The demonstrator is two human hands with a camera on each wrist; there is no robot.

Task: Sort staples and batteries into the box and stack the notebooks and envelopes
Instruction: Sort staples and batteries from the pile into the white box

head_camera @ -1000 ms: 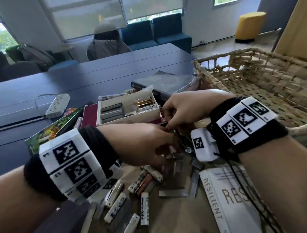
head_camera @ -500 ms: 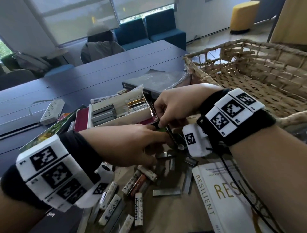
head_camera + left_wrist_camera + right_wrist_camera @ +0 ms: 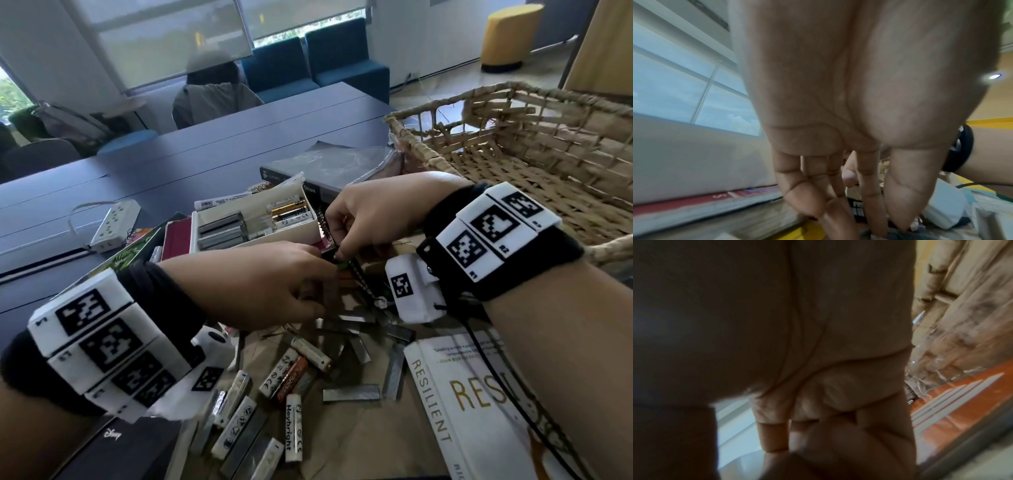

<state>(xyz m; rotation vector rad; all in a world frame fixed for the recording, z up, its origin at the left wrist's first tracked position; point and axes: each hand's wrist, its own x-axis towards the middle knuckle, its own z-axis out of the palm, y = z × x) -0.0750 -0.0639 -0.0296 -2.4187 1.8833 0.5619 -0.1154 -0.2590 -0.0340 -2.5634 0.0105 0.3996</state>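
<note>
Both hands have crept toward the box [image 3: 255,224]; left hand [image 3: 260,281] and right hand [image 3: 370,216] pinch something small together, loose batteries [image 3: 294,368] lying just below

Dark table [image 3: 212,161]; basket [image 3: 513,144], power strip [image 3: 113,222]

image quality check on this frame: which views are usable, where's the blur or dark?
Head view: sharp and evenly lit; white RESILIENT book lettering readable, woven wicker basket rim bowed by the wide lens. Left wrist view: left hand fills the frame, fingers soft, ceiling light flare at right. Right wrist view: dark and blurred, right hand blocks nearly everything.
</note>
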